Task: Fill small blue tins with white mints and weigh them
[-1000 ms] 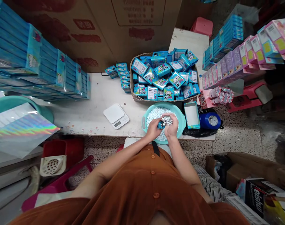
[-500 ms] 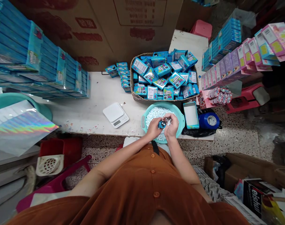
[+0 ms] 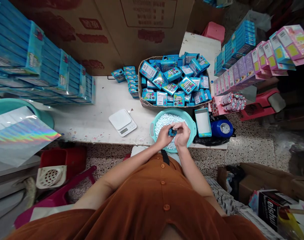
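Observation:
Over a turquoise basin (image 3: 194,130), my left hand (image 3: 163,137) is closed around a small blue candy box (image 3: 172,132), its opening facing right. My right hand (image 3: 182,135) is right beside the box, fingers curled in and meeting its open end. Those fingers now cover the white candies that lay in that palm in the earlier frame, so how many are there is hidden. Loose small white candies (image 3: 164,120) fill the basin below both hands.
A carton (image 3: 164,106) heaped with blue candy boxes stands behind the basin. To the left lies a white kitchen scale (image 3: 122,122); to the right, an empty blue tray box (image 3: 203,122) and a blue tape roll (image 3: 222,128). Stacked blue packs (image 3: 49,73) line the left.
My right hand's fingers have folded in toward the small box, covering the candies that showed in its cupped palm. My left hand keeps its hold on the box, almost still.

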`<state>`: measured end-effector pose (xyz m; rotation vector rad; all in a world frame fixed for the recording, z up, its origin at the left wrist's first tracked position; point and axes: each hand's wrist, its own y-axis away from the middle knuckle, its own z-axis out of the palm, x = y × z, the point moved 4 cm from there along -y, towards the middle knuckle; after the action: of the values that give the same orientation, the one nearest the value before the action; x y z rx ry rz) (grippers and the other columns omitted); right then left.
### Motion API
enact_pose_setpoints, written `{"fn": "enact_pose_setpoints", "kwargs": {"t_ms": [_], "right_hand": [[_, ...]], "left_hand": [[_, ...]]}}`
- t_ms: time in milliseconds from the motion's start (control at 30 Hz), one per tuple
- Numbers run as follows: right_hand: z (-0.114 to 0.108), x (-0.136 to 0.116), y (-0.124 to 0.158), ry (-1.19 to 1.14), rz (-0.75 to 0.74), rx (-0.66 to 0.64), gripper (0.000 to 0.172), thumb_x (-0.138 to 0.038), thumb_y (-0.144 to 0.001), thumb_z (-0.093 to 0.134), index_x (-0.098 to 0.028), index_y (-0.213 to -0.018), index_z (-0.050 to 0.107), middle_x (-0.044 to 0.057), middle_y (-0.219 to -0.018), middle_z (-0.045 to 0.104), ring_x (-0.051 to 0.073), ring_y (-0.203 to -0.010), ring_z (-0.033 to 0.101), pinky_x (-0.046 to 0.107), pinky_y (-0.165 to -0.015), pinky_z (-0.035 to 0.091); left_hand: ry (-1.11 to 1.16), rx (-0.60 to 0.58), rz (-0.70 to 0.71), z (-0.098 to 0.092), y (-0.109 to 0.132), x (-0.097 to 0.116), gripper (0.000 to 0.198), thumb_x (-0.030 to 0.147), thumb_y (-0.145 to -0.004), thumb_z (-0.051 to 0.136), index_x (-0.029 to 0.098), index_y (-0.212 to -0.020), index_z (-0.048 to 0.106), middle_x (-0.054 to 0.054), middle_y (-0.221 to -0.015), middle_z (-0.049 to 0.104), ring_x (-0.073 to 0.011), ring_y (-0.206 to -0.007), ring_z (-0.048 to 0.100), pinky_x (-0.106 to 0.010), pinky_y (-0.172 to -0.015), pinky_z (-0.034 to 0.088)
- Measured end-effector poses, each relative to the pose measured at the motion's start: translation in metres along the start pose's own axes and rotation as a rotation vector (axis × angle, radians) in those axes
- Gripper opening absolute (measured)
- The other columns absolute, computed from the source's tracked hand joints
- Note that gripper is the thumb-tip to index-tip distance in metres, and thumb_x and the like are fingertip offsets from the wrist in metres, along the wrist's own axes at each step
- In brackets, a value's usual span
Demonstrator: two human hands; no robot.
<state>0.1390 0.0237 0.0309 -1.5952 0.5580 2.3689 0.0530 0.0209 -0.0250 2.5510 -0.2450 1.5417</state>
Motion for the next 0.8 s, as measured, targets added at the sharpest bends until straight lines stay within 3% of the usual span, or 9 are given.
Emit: {"fn": "enact_pose_setpoints", "kwargs": {"t_ms": [133, 267, 400, 500, 633, 733, 800], "right_hand": [[0.002, 0.0, 0.001, 0.0, 0.008, -0.012, 0.048, -0.048, -0.084, 0.045, -0.023, -0.044, 0.053, 0.0, -0.05, 0.047, 0.02, -0.073, 0.062, 0.039, -0.087, 0.045], [-0.008, -0.013, -0.007, -0.007, -0.106, 0.02, 0.052, -0.053, -0.088, 0.038, -0.024, -0.049, 0.056, 0.001, -0.057, 0.053, 0.018, -0.073, 0.061, 0.038, -0.085, 0.046], [-0.052, -0.013, -0.031, 0.065, -0.23, 0.236, 0.049, -0.054, -0.089, 0.034, -0.024, -0.061, 0.06, 0.002, -0.068, 0.058, 0.015, -0.07, 0.059, 0.032, -0.074, 0.049], [-0.088, 0.019, -0.05, 0.286, -0.154, 0.286, 0.043, -0.052, -0.086, 0.038, -0.022, -0.067, 0.061, 0.001, -0.068, 0.059, 0.014, -0.068, 0.057, 0.029, -0.069, 0.048], [-0.106, 0.088, -0.054, 0.882, -0.012, -0.055, 0.035, -0.045, -0.085, 0.042, -0.018, -0.089, 0.064, 0.008, -0.096, 0.065, 0.02, -0.095, 0.057, 0.035, -0.089, 0.043], [-0.103, 0.129, -0.039, 1.246, -0.017, -0.321, 0.041, -0.038, -0.083, 0.048, -0.013, -0.115, 0.055, 0.015, -0.121, 0.056, 0.025, -0.116, 0.047, 0.04, -0.1, 0.035], [-0.099, 0.143, -0.029, 1.407, -0.048, -0.404, 0.049, -0.035, -0.08, 0.053, -0.01, -0.122, 0.05, 0.019, -0.128, 0.05, 0.028, -0.12, 0.042, 0.04, -0.101, 0.032]], "left_hand": [[0.021, 0.001, -0.002, -0.002, -0.002, 0.002, 0.036, 0.009, -0.067, 0.06, 0.019, -0.101, 0.059, -0.006, -0.104, 0.065, -0.0242, -0.099, 0.059, -0.037, -0.087, 0.046], [0.111, 0.005, -0.066, -0.006, 0.0, 0.001, 0.036, 0.013, -0.067, 0.065, 0.02, -0.102, 0.058, -0.003, -0.102, 0.066, -0.0224, -0.095, 0.061, -0.036, -0.085, 0.048], [0.287, 0.046, -0.044, -0.017, 0.005, -0.001, 0.035, 0.018, -0.07, 0.067, 0.02, -0.104, 0.057, -0.005, -0.108, 0.065, -0.0216, -0.102, 0.061, -0.035, -0.09, 0.047], [0.332, 0.095, -0.027, -0.026, 0.006, -0.004, 0.035, 0.02, -0.071, 0.068, 0.019, -0.104, 0.057, -0.007, -0.11, 0.065, -0.0215, -0.105, 0.06, -0.036, -0.092, 0.046], [0.314, 0.085, -0.024, -0.028, 0.006, -0.011, 0.036, 0.02, -0.071, 0.068, 0.02, -0.105, 0.058, -0.006, -0.11, 0.066, -0.0204, -0.105, 0.06, -0.035, -0.093, 0.046], [0.282, 0.088, -0.071, -0.026, 0.008, -0.017, 0.035, 0.022, -0.072, 0.068, 0.02, -0.105, 0.057, -0.005, -0.108, 0.066, -0.0201, -0.102, 0.062, -0.034, -0.09, 0.048], [0.255, 0.097, -0.099, -0.024, 0.01, -0.02, 0.035, 0.021, -0.072, 0.067, 0.02, -0.105, 0.057, -0.005, -0.107, 0.066, -0.0197, -0.1, 0.062, -0.033, -0.089, 0.049]]}}
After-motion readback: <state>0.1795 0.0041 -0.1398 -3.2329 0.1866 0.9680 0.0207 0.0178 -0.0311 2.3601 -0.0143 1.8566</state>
